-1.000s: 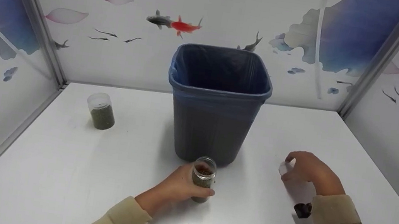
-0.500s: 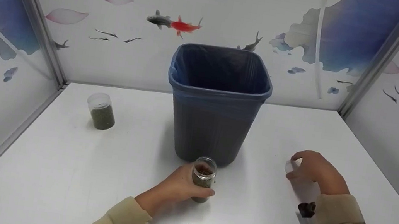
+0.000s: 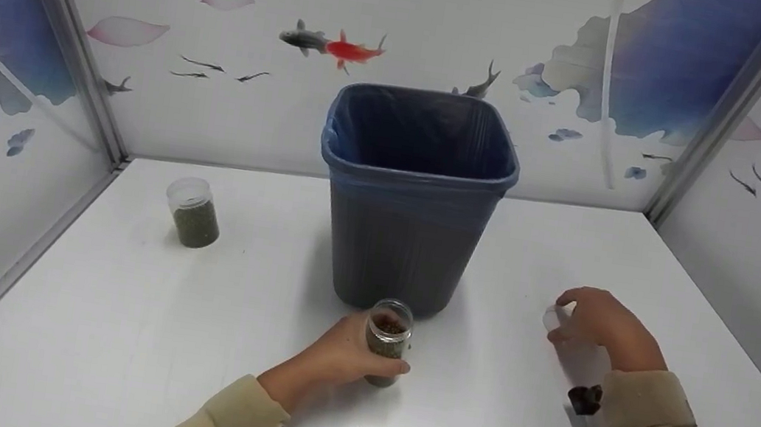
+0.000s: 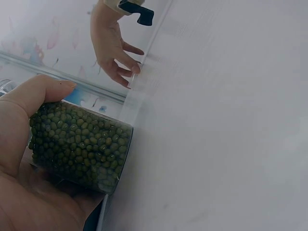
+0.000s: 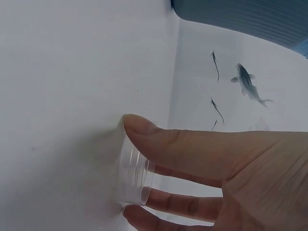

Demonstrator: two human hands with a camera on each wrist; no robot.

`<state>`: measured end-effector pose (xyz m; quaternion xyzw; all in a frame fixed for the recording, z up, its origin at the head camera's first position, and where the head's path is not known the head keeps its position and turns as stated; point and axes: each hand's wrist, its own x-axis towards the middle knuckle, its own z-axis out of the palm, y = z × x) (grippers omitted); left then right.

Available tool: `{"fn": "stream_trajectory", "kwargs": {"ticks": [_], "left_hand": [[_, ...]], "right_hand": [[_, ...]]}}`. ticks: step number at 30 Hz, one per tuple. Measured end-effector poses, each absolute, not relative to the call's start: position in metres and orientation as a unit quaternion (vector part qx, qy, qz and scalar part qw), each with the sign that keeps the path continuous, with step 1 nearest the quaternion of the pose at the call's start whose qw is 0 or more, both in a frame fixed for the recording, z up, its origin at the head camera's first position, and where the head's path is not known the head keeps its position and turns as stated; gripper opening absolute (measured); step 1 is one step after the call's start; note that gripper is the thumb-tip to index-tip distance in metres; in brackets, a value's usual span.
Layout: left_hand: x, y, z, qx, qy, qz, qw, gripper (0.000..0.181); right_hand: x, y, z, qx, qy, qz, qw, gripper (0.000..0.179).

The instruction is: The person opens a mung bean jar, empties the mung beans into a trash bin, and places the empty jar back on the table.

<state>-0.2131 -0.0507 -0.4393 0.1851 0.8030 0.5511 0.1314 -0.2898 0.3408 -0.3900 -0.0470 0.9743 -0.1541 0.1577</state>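
My left hand (image 3: 346, 350) grips a clear jar (image 3: 387, 345) of green mung beans (image 4: 79, 144), its thumb and fingers round the sides. In the head view the jar stands upright and uncovered on the white table, in front of the bin. Over at the right, my right hand (image 3: 603, 327) pinches a clear plastic lid (image 5: 133, 171) by its rim, thumb on one side and fingers on the other. The lid is at the tabletop, with threads showing in the right wrist view; the hand covers much of it in the head view.
A grey bin (image 3: 406, 239) with a blue liner (image 3: 419, 174) stands at the table's back middle. Another clear jar (image 3: 196, 217), partly filled with green contents, stands at the back left. Printed white panels (image 3: 230, 118) enclose the back and both sides.
My right hand has shifted slightly to the right with the lid, then stayed in place over the last half second. The left hand and its jar have not moved.
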Motion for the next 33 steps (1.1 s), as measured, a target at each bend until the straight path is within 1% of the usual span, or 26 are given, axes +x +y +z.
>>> {"fn": "stream_trajectory", "kwargs": {"ticks": [11, 17, 19, 21, 22, 25, 28, 30, 33], "left_hand": [[-0.213, -0.051, -0.438, 0.205, 0.798, 0.553, 0.122, 0.046], [-0.213, -0.051, -0.438, 0.200, 0.801, 0.551, 0.121, 0.047], [-0.213, -0.050, -0.438, 0.199, 0.802, 0.550, 0.121, 0.047], [-0.213, -0.050, -0.438, 0.198, 0.803, 0.549, 0.121, 0.047], [-0.213, -0.050, -0.438, 0.198, 0.803, 0.548, 0.121, 0.047], [-0.213, -0.049, -0.438, 0.198, 0.802, 0.549, 0.122, 0.047], [-0.213, -0.050, -0.437, 0.197, 0.800, 0.552, 0.124, 0.048], [-0.212, -0.051, -0.437, 0.196, 0.799, 0.555, 0.127, 0.048], [-0.212, -0.050, -0.438, 0.196, 0.799, 0.554, 0.129, 0.049]], "right_hand": [[-0.292, 0.342, -0.392, -0.057, 0.978, -0.138, 0.146, 0.068], [-0.292, 0.345, -0.391, -0.069, 0.977, -0.145, 0.141, 0.079], [-0.293, 0.346, -0.390, -0.068, 0.978, -0.152, 0.121, 0.082], [-0.293, 0.346, -0.387, -0.062, 0.981, -0.168, 0.074, 0.078], [-0.293, 0.345, -0.386, -0.060, 0.981, -0.181, 0.038, 0.074], [-0.292, 0.336, -0.378, -0.065, 0.966, -0.232, -0.098, 0.055], [-0.289, 0.321, -0.366, -0.093, 0.924, -0.292, -0.228, 0.036], [-0.284, 0.307, -0.355, -0.121, 0.893, -0.323, -0.289, 0.033], [-0.273, 0.286, -0.337, -0.168, 0.850, -0.354, -0.353, 0.035]]}}
